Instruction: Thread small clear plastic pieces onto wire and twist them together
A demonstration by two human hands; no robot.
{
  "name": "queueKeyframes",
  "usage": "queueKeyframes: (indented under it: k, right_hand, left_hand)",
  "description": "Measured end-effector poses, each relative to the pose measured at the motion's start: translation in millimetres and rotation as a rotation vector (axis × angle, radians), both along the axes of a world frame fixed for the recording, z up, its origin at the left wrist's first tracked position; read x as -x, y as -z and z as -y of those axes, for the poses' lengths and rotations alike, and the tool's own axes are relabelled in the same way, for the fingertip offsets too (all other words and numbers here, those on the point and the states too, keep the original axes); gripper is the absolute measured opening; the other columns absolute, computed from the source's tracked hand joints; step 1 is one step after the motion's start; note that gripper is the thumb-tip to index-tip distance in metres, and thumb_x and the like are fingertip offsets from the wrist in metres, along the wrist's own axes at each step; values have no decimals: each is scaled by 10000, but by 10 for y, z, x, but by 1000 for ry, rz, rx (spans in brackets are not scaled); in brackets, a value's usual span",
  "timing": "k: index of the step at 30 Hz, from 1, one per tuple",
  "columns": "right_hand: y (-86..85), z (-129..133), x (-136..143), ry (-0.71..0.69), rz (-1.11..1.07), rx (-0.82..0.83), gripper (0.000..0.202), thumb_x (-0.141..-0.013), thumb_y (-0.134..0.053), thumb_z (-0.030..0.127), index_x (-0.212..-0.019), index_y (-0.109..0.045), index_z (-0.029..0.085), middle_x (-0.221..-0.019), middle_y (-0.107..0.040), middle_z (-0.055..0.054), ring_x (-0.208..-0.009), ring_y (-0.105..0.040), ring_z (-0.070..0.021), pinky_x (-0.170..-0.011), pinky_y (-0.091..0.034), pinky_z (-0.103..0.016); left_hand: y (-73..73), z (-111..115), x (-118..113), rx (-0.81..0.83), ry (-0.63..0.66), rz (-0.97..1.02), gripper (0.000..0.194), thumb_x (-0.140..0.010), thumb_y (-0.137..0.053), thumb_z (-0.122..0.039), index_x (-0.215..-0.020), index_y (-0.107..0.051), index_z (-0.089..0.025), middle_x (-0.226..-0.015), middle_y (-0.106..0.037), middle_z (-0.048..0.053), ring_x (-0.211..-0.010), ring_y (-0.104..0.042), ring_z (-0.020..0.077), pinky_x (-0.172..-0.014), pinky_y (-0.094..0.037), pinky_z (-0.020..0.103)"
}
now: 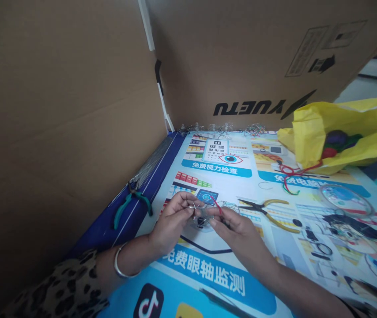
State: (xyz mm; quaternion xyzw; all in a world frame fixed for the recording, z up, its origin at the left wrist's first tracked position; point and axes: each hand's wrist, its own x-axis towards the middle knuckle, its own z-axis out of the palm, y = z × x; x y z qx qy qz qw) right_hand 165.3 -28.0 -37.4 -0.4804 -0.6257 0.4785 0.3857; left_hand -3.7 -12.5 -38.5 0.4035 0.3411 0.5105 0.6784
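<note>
Between my two hands is a small bent-wire figure (202,216), its fine shape hard to make out. My left hand (177,217) pinches it from the left with thumb and fingers. From the right, my right hand (233,223) grips its other side, fingers closed. A short red cord (215,202) rises beside the right fingertips. Just behind the hands lies more tangled thin wire (230,206). Pliers with yellow handles (268,211) rest to the right of my right hand. Teal-handled pliers (132,202) lie to the left.
Cardboard walls (241,57) stand behind and at the left. Several small wire figures (213,128) line the back edge. A yellow bag (350,128) with coloured yarn sits at right, red and green cords (289,174) trailing out. A clear wire coil (345,201) and tweezers-like tool (224,304) lie nearer.
</note>
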Motion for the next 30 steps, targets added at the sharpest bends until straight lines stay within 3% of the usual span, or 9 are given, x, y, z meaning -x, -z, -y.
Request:
queueKeyframes:
  k: [8, 14, 19, 26, 30]
  right_hand:
    - [-50, 34, 15, 39, -95, 145, 210, -810, -537, 388, -758, -604, 197, -649, -509, 29, -608, -445, -114, -572, -373, -226]
    - [-61, 41, 18, 40, -168, 181, 219, -792, -561, 391, -703, -556, 191, -624, -454, 40, -589, -397, -106, -559, -337, -224]
    - [-44, 47, 23, 33, -206, 186, 217, -801, -561, 382, -710, -541, 186, -656, -463, 28, -613, -396, -110, -573, -341, -230]
    - [-1, 34, 7, 20, -259, 250, 215, -798, -580, 391, -740, -566, 184, -684, -475, 23, -634, -374, -108, -570, -317, -227]
    - [-1, 29, -4, 26, -255, 256, 212, -801, -574, 392, -744, -566, 187, -682, -476, 20, -629, -376, -113, -571, -314, -236]
  left_hand:
    - [89, 25, 51, -224, -29, -258, 251, -806, -551, -151, -1044, -516, -227, -1011, -553, 32, -882, -512, 140, -780, -410, 268]
    - [34, 76, 114, -550, -165, -497, 203, -783, -585, -164, -973, -571, -233, -1213, -419, 62, -1019, -474, 196, -886, -391, 338]
    - [-17, 117, 146, -853, -132, -770, 240, -754, -604, -128, -962, -633, -244, -1205, -421, 80, -1101, -434, 250, -912, -378, 376]
    - [-24, 81, 128, -1019, -111, -927, 195, -832, -511, -124, -951, -634, -218, -1205, -451, 85, -1121, -417, 231, -845, -419, 356]
    - [-38, 78, 122, -1028, -82, -990, 183, -841, -493, -108, -947, -614, -194, -1186, -466, 91, -1109, -422, 214, -868, -418, 352]
